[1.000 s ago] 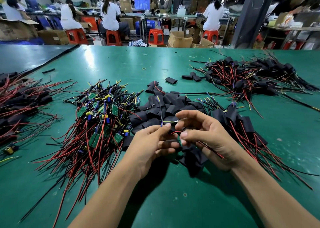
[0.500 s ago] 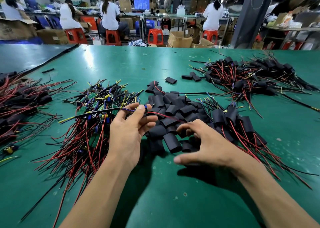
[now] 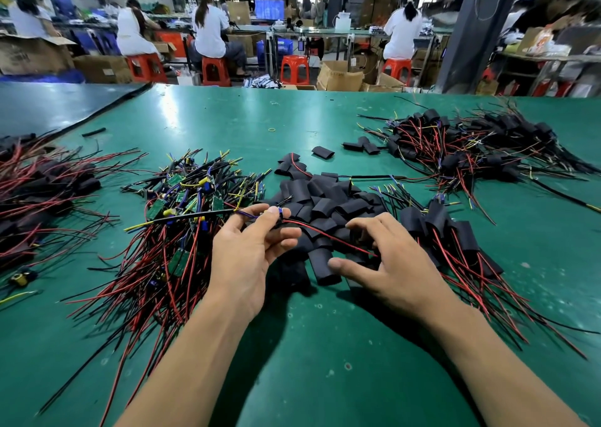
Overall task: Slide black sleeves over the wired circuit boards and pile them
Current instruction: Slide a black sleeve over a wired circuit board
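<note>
Left hand (image 3: 247, 254) pinches red-black-blue wired circuit board (image 3: 276, 212), right hand (image 3: 393, 257) spread loosely over heap of flat black tubular sleeves (image 3: 325, 205)

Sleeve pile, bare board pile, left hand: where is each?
Sleeve pile (image 3: 328, 200): head view, middle of the heap.
Bare board pile (image 3: 182, 199): head view, tangled wires at its middle.
Left hand (image 3: 242, 254): head view, back of the hand.

A factory floor: workers (image 3: 208, 33) on red stools (image 3: 215, 70) at long benches (image 3: 325, 31) among cartons (image 3: 340, 75).
</note>
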{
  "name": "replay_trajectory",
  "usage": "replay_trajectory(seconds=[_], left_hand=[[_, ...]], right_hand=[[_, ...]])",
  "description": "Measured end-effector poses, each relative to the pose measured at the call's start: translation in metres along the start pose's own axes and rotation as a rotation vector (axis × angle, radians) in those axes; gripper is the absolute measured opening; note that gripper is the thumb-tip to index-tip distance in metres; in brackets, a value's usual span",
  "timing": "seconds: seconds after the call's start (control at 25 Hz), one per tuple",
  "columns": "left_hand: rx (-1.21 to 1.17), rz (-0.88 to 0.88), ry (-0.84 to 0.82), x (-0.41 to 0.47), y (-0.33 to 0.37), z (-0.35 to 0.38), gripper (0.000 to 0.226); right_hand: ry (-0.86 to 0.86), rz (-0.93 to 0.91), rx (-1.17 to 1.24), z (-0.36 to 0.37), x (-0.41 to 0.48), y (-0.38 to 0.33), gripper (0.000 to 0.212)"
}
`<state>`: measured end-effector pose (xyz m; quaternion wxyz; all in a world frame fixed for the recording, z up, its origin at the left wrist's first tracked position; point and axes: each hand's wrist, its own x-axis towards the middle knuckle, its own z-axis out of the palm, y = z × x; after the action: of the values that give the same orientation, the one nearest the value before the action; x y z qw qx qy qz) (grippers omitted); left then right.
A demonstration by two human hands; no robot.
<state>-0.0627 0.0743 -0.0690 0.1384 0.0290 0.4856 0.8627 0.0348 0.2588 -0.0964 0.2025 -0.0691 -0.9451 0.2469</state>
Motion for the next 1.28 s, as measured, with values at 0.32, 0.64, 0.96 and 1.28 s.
replay_trajectory(seconds=[0.32,0.64,0.96,1.28], left_hand=[[-0.015,0.023,0.056,0.003,0.000,-0.003,0.016],[0.015,0.004,0.048,0.001,-0.002,-0.001,0.019],[-0.014,0.055,0.097,0.002,0.000,-0.002,0.013],[-0.085,0.113,0.152,0.003,0.005,-0.001,0.013]], right_hand=[[-0.369,0.104,0.088,-0.023,0.002,0.003,0.069],[-0.239,0.065,0.171,-0.012,0.002,-0.002,0.042],[0.143,0.127,0.351,-0.004,0.005,0.001,0.013],[0.131,0.296,0.781,-0.011,0.009,0.007,0.030]])
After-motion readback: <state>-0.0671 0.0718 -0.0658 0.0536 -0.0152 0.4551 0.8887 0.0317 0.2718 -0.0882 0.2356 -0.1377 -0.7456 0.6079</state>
